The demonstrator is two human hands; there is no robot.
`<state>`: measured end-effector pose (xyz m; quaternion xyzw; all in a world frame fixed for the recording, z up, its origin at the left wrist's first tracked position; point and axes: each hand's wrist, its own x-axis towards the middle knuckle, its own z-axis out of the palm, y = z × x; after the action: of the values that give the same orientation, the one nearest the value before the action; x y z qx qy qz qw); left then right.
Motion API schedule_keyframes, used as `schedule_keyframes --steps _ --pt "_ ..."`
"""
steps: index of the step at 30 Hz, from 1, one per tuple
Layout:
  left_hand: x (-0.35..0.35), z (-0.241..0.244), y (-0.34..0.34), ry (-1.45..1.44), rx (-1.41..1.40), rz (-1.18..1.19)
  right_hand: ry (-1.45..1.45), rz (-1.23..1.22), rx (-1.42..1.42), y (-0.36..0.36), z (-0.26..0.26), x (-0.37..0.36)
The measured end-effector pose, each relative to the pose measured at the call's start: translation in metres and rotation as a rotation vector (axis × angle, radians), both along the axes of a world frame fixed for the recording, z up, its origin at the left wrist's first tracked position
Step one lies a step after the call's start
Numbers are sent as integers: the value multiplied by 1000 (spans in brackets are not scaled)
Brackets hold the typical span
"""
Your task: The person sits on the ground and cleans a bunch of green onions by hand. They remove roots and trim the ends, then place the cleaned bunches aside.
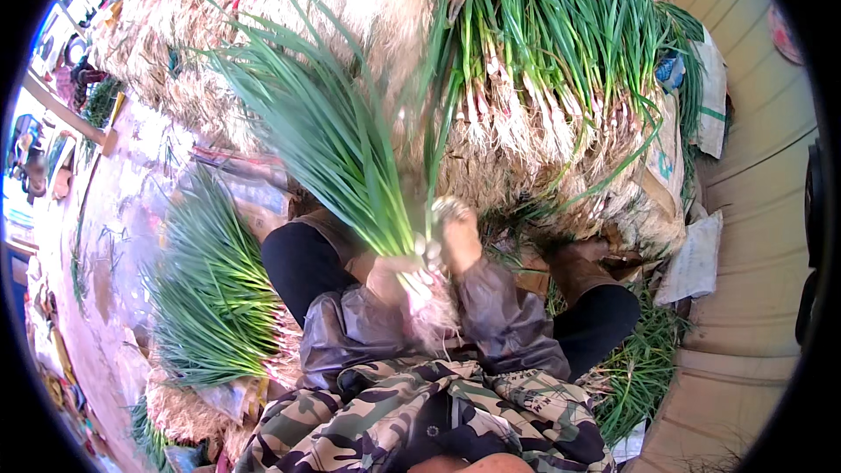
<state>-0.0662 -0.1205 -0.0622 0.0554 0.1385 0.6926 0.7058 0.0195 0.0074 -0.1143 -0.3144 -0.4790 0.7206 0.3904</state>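
My left hand (389,279) is closed around a bunch of green onions (374,190), near its pale, rooted bulbs. The leaves fan up and to the left. Beside the bunch, my right hand (460,236) is raised and blurred, close to a single long green stalk (430,177); whether its fingers grip that stalk is unclear. A large row of green onions (558,46) lies ahead with its roots facing me. Another pile (217,295) lies to my left, leaves pointing outward.
Root-covered bundles (164,59) stretch across the far left. Loose green leaves (637,368) lie at my right, near a corrugated panel wall (749,223). A white woven sack (690,259) rests against that side. A person (33,164) is partly visible at the far left.
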Motion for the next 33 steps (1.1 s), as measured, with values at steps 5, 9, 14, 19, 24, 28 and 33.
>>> schedule_keyframes --steps 5,9,14,19,24,28,33 --pt "4 11 -6 120 -224 80 -127 211 -205 12 22 40" --pt "6 -9 -2 449 -300 42 -202 171 -6 -16 74 21" --pt "11 4 1 542 -413 -36 -671 -161 701 -16 48 -2" --pt "8 0 -4 493 -359 43 -427 -1 -131 -30 79 -8" --pt "7 -15 -3 412 -315 64 -321 22 -120 -19 26 -7" --pt "3 -18 -7 349 -286 70 -545 36 331 -26 40 0" --pt "5 -33 -9 395 -394 65 -699 17 756 -22 4 9"
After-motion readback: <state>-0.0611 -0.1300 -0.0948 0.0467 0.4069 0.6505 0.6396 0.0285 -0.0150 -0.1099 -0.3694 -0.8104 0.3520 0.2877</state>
